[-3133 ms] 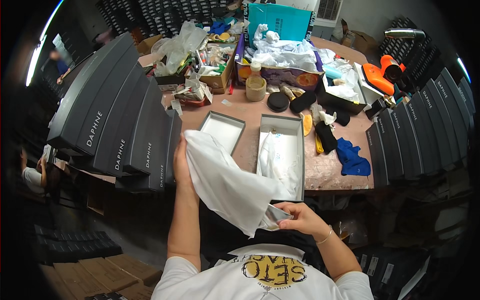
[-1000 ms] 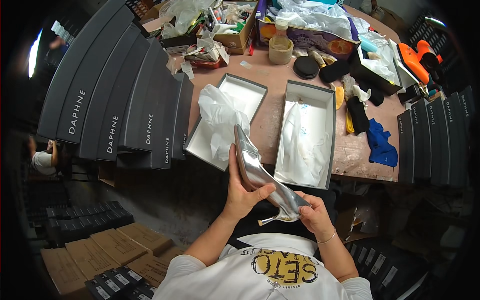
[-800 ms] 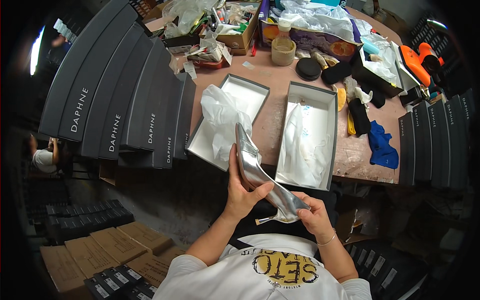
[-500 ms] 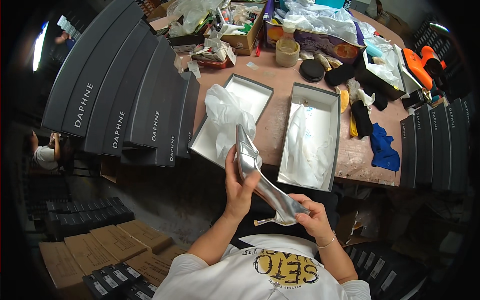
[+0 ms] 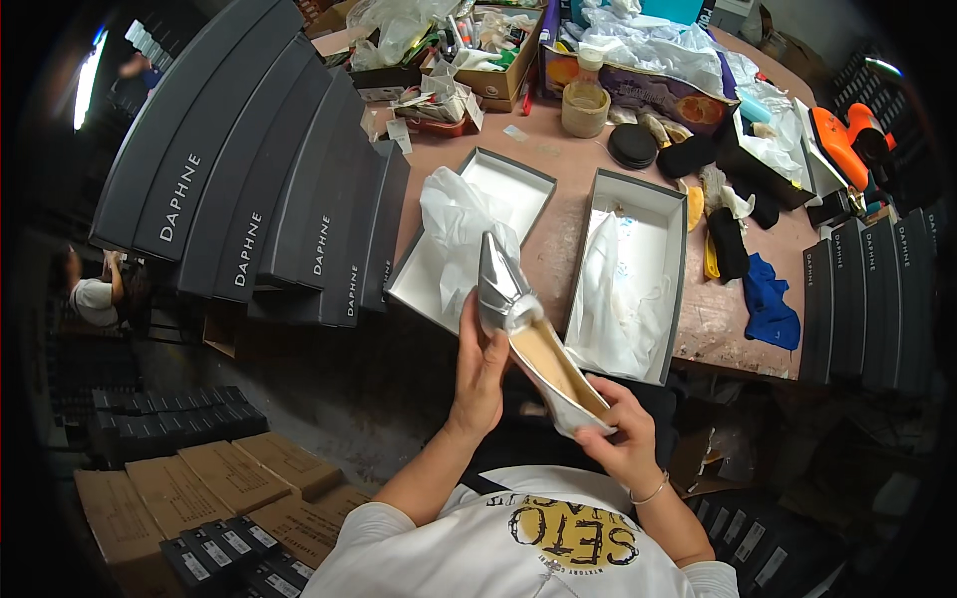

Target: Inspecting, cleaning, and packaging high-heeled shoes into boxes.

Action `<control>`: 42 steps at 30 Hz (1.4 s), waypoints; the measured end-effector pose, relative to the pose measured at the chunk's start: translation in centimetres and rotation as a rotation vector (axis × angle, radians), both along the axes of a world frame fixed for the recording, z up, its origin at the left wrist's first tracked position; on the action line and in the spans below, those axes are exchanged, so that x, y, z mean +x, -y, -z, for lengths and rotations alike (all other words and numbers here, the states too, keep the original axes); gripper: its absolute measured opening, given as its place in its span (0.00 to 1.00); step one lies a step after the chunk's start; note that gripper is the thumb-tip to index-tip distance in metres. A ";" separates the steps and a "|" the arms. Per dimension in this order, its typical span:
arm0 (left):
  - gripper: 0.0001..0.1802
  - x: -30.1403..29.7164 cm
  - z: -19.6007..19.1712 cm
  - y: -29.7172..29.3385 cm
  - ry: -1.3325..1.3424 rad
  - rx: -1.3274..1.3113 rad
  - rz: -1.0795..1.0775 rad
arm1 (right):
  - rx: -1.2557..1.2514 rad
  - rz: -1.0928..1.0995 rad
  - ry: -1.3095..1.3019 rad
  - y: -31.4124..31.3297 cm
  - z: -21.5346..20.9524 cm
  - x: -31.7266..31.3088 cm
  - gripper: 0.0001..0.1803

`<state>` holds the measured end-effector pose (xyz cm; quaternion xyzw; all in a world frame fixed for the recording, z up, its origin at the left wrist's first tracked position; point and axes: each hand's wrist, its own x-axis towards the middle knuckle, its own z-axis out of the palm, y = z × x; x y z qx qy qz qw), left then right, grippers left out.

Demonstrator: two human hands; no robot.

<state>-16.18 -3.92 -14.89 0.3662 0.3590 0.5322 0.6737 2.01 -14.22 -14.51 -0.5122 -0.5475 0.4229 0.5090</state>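
A silver pointed-toe shoe [image 5: 561, 373] is held between my two hands in front of my chest, its toe pointing away from me. The beige insole faces up, and a bit of white stuffing shows at the throat. My left hand [image 5: 481, 374] is closed around the toe half from the left side. My right hand [image 5: 624, 429] grips the heel end, thumb over the edge. Just beyond the toe lies an open white-lined box part [image 5: 528, 189] with crumpled white tissue [image 5: 456, 221]. To its right sits another open shoe box [image 5: 660, 214] holding white tissue paper [image 5: 608, 314].
Dark shoe boxes [image 5: 214, 189] stack high at the left, with more dark boxes [image 5: 865, 299] at the right. On the table [image 5: 558, 159] are a jar [image 5: 585, 108], a blue cloth [image 5: 771, 304], black pads [image 5: 632, 147] and an orange tool [image 5: 839, 148]. Cardboard cartons [image 5: 184, 493] lie lower left.
The shoe has been rolled in my hands: its side and heel faced me before, and now its open top and insole show. Both hands keep their hold.
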 end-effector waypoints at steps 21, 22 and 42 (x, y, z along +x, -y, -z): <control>0.21 -1.1 0.5 0.7 0.469 -0.649 0.616 | 0.321 -0.073 0.421 -1.2 -1.2 -2.5 0.13; 0.21 -1.1 0.4 0.7 0.481 -0.639 0.612 | 0.318 -0.077 0.415 -1.1 -1.1 -2.5 0.13; 0.17 0.0 -0.5 0.4 -0.895 0.663 -0.101 | -0.302 0.145 -0.210 0.7 -0.4 5.0 0.24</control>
